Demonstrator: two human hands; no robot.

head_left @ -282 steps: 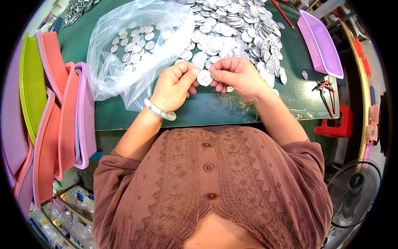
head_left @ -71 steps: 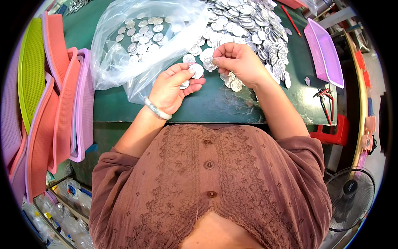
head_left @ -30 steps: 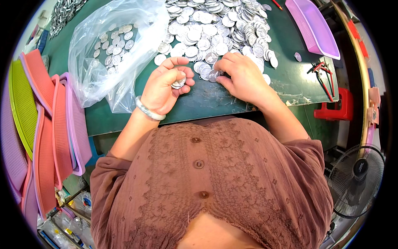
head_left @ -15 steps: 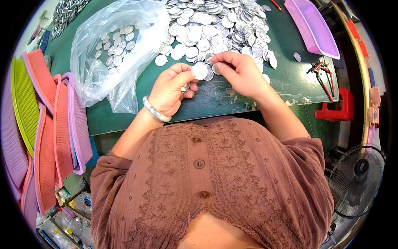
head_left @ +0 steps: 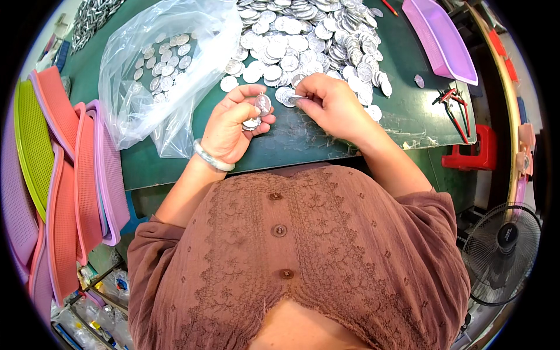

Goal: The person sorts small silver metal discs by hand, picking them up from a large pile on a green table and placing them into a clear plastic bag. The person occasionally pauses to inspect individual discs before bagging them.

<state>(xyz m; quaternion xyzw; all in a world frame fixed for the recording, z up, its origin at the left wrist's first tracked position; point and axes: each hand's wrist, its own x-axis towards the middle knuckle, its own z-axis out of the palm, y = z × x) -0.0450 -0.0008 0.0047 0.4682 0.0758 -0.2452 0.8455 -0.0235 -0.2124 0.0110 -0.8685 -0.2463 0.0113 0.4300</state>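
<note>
Round silver metal medallions lie in a big heap point(head_left: 303, 44) across the far middle of the green table. My left hand point(head_left: 232, 125) curls round several medallions point(head_left: 254, 122), with one medallion point(head_left: 263, 104) held upright between thumb and fingers. At the heap's near edge, my right hand point(head_left: 335, 108) pinches a medallion point(head_left: 296, 98) tilted nearly edge-on. Loose medallions point(head_left: 283, 95) lie on the table just beside its fingertips. To the left, a clear plastic bag point(head_left: 204, 76) lies open with several medallions point(head_left: 169, 64) inside.
A purple tray point(head_left: 440, 41) and red-handled pliers point(head_left: 458, 111) occupy the table's right side. Small metal parts point(head_left: 93, 20) are piled far left. Stacked plastic baskets point(head_left: 64, 175) stand left of the table; a red stool point(head_left: 475, 149) and black fan point(head_left: 504, 251) are at right.
My left hand has drawn back slightly left, away from the right hand, and its front medallion now stands upright. My right hand has lifted a medallion from the table and tilted it.
</note>
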